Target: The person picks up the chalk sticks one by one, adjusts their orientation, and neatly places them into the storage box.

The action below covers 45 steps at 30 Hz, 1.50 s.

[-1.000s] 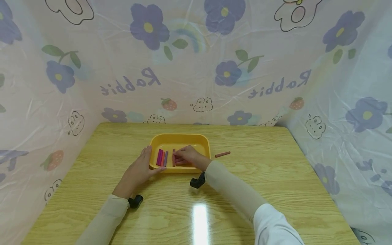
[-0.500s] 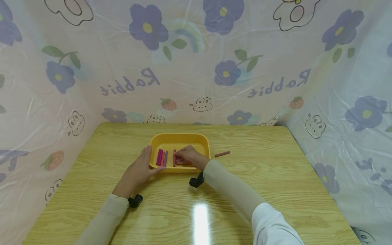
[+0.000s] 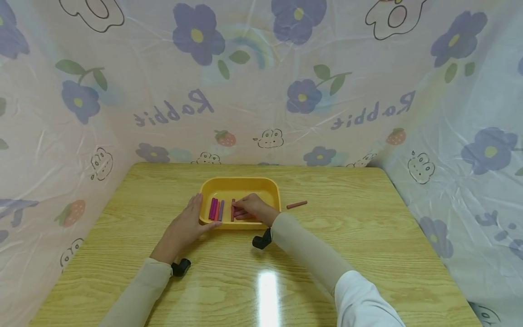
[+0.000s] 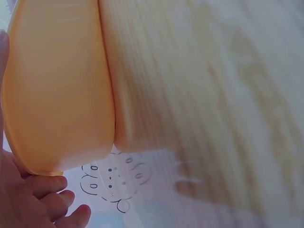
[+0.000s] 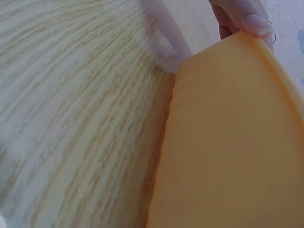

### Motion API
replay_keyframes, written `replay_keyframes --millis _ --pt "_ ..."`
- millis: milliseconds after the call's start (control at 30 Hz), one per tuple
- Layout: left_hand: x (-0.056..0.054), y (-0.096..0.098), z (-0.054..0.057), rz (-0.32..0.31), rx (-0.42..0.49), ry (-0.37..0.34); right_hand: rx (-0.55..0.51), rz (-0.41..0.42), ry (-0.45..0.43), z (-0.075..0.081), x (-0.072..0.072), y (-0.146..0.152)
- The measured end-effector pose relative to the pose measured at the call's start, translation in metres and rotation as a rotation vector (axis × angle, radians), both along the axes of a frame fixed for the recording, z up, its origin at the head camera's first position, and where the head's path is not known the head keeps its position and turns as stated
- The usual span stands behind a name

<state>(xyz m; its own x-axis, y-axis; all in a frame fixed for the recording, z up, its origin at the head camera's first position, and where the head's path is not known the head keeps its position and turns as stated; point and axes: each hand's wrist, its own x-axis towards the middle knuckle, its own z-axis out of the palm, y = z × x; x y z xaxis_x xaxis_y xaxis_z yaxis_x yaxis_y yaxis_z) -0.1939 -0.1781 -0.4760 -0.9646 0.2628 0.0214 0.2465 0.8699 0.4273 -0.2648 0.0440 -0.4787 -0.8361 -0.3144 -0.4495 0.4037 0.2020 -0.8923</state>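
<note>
In the head view, a yellow tray [image 3: 241, 181] stands on the table. My left hand [image 3: 185, 230] rests against its left end, fingers fairly straight along the side and thumb on the near rim. Inside, my right hand [image 3: 253, 207] pinches an upright-lying reddish-brown crayon-like stick [image 3: 233, 213] between thumb and fingers. More brownish sticks [image 3: 242, 215] lie partly hidden under that hand. To the left sit magenta sticks [image 3: 212, 209], a red stick [image 3: 217, 211] and a purple stick [image 3: 221, 210], side by side. Both wrist views show mostly the tray's outer wall [image 4: 61, 85].
One brown stick [image 3: 297, 205] lies on the wood-grain table [image 3: 220, 281] right of the tray. A patterned curtain [image 3: 253, 100] surrounds the table at the back and sides. Black wrist mounts [image 3: 181, 268] stick out at both cuffs, and a light reflection marks the table's front.
</note>
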Motion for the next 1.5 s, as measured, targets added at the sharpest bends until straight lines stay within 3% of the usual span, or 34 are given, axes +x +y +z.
replay_keyframes --millis 833,1100,1500 --pt "-0.0011 0.0021 -0.0005 0.011 0.016 -0.012 -0.016 0.015 0.001 0.0002 -0.0002 0.0025" --pt "-0.0013 0.0015 0.0019 0.008 0.021 -0.018 -0.076 -0.035 -0.044 0.0044 -0.0021 0.001" --pt "-0.0014 0.001 0.0021 0.01 0.024 -0.033 -0.104 0.013 -0.031 0.0017 -0.0036 0.0014"
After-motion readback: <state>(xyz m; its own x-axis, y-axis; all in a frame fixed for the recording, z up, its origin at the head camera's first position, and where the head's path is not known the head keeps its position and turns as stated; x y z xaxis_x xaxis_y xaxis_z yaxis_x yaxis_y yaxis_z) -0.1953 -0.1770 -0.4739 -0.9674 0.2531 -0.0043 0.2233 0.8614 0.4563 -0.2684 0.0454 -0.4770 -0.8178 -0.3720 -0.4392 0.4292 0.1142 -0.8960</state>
